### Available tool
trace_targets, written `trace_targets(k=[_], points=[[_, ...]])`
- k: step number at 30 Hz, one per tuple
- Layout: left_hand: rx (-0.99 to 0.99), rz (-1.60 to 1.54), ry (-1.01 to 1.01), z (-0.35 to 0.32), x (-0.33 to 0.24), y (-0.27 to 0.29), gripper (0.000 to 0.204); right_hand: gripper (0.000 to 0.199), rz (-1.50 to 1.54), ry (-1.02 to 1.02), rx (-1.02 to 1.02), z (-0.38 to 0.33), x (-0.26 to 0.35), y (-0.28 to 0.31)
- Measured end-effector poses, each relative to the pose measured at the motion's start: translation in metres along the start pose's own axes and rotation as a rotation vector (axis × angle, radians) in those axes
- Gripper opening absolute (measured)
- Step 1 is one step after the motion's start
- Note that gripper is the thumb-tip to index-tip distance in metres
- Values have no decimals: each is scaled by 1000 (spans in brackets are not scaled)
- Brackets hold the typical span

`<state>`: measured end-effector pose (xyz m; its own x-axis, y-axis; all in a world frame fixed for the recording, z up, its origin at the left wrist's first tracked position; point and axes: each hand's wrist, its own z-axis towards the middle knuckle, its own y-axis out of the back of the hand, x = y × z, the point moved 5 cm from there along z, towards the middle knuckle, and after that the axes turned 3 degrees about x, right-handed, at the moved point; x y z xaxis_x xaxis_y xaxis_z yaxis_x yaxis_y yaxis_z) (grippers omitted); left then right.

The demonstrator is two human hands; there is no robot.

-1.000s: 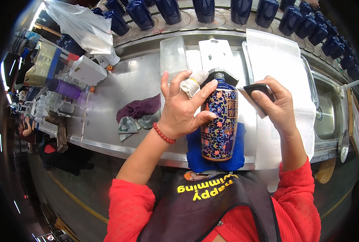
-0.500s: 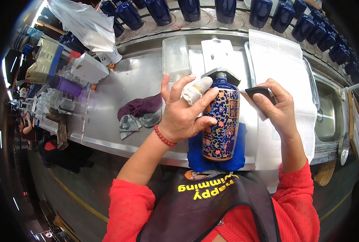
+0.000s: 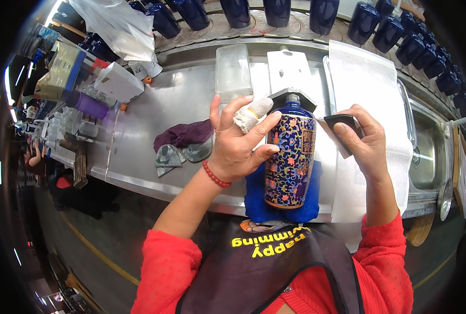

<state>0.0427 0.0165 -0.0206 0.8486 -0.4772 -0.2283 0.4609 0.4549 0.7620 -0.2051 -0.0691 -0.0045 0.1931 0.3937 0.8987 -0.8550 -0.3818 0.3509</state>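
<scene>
A dark blue bottle with a colourful floral pattern and a bare glass neck lies on a blue cloth, its neck in the notch of a dark support. My left hand is open, fingers spread, with index fingertip and thumb at the bottle's left side. A white wrap covers one of its fingers. Pinched between the thumb and fingers of my right hand is a flat black scraper, held just right of the bottle's upper body. Whether its edge touches the bottle is unclear.
Plain blue bottles stand along a curved conveyor at the back. White sheets lie at right beside a steel sink. A clear plastic box stands behind my left hand; a purple cloth lies left of it.
The plain bottles on the conveyor have moved left. My left thumb has drawn slightly back toward the patterned bottle's edge. My right hand still holds the scraper beside it. The whole view has shifted a little.
</scene>
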Motion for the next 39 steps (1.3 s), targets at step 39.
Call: trace_targets(k=[39], points=[[247,-75,9,-9,-14,-7,99,17,14,24,26,-5,-7,1]])
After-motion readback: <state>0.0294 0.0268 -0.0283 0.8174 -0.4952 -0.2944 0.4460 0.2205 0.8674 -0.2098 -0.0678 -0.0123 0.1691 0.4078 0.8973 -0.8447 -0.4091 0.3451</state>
